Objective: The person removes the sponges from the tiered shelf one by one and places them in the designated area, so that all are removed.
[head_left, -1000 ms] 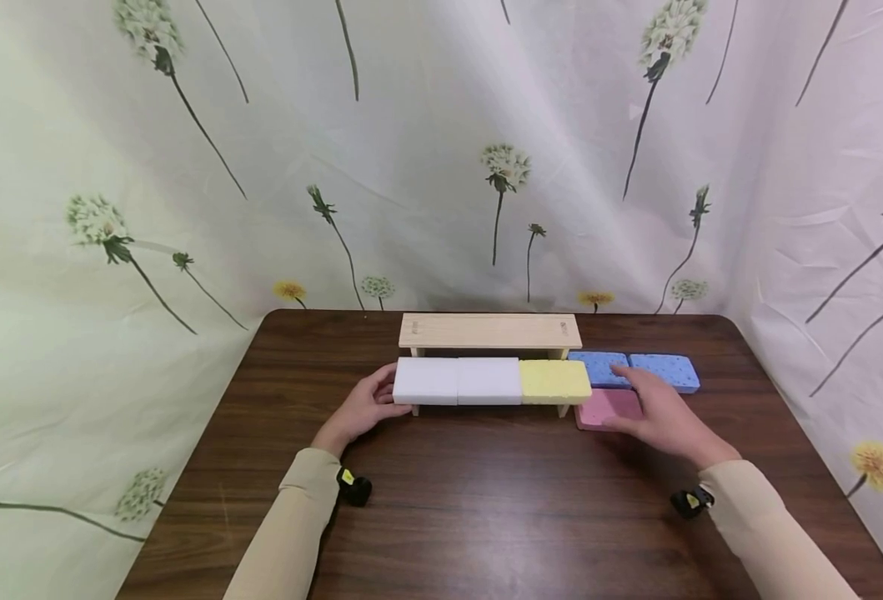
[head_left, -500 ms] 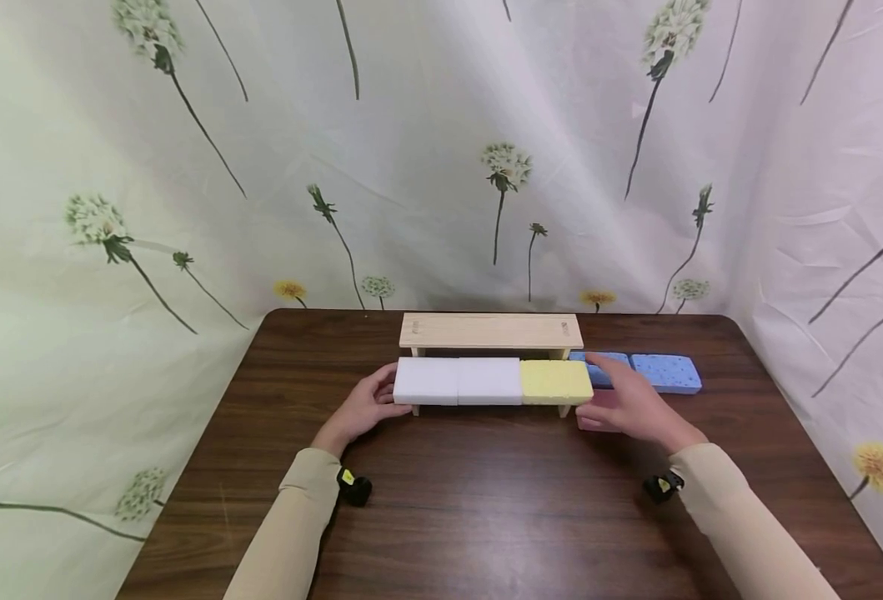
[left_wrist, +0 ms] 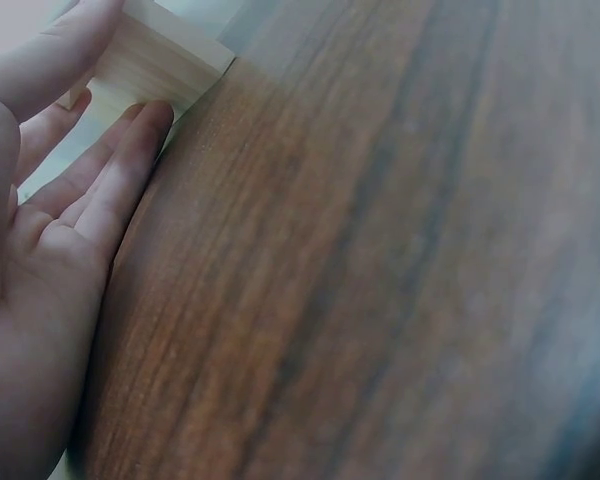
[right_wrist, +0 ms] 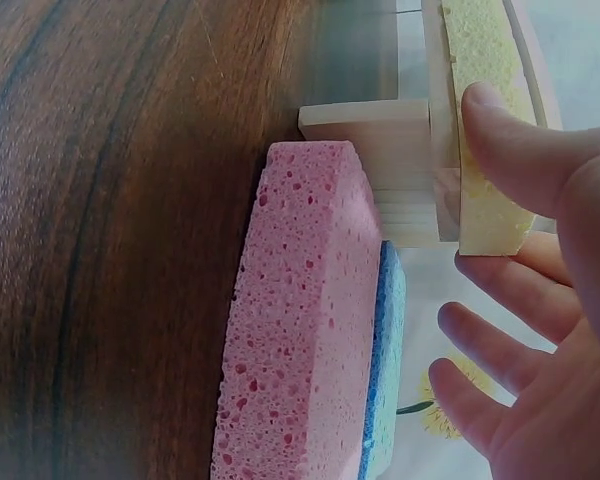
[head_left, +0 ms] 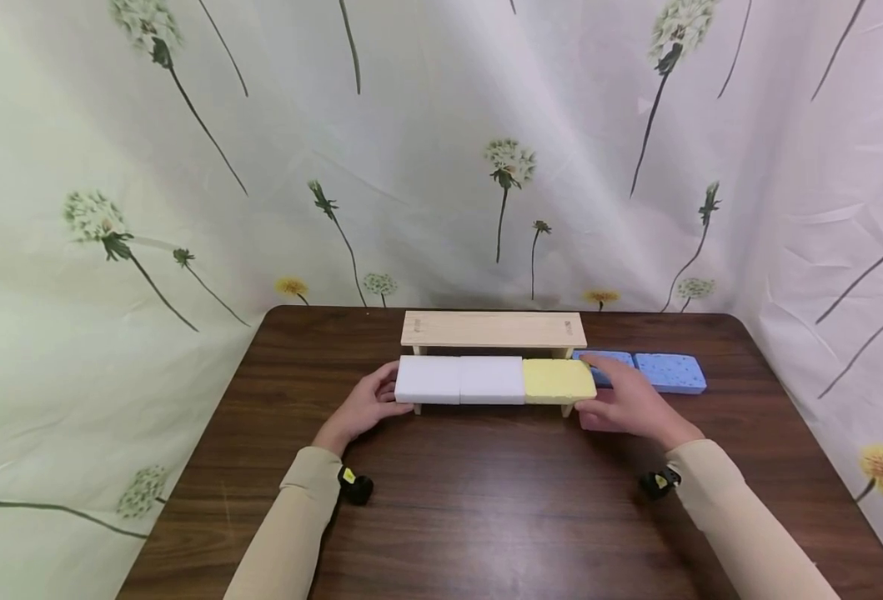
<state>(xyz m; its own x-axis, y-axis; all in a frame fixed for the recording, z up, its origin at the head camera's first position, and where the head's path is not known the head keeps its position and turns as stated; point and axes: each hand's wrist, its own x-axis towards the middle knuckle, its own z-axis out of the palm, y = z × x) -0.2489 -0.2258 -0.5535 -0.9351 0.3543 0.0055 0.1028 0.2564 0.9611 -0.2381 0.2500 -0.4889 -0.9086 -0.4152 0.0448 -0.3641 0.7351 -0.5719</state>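
Observation:
A small two-tier wooden rack (head_left: 494, 328) stands at the back of the table. Two white foam-like blocks (head_left: 428, 380) and a yellow sponge (head_left: 559, 380) lie end to end along its front board. My left hand (head_left: 358, 412) grips the rack's left end, thumb at the front and fingers behind. At the other end my right hand (head_left: 636, 404) holds the yellow sponge's outer end. The right wrist view shows the thumb on the sponge's side and the index finger at its end. A pink sponge (right_wrist: 290, 320) sits low beside the rack, mostly hidden under this hand in the head view.
Two blue sponges lie right of the rack; the outer blue sponge (head_left: 669, 372) shows whole, the inner is partly behind my right hand. The dark wooden table (head_left: 479, 508) meets a dandelion-print curtain (head_left: 441, 167) at its back edge.
My right hand has moved left from above the pink sponge to the end of the yellow one, covering most of the pink sponge. The left hand has stayed in place.

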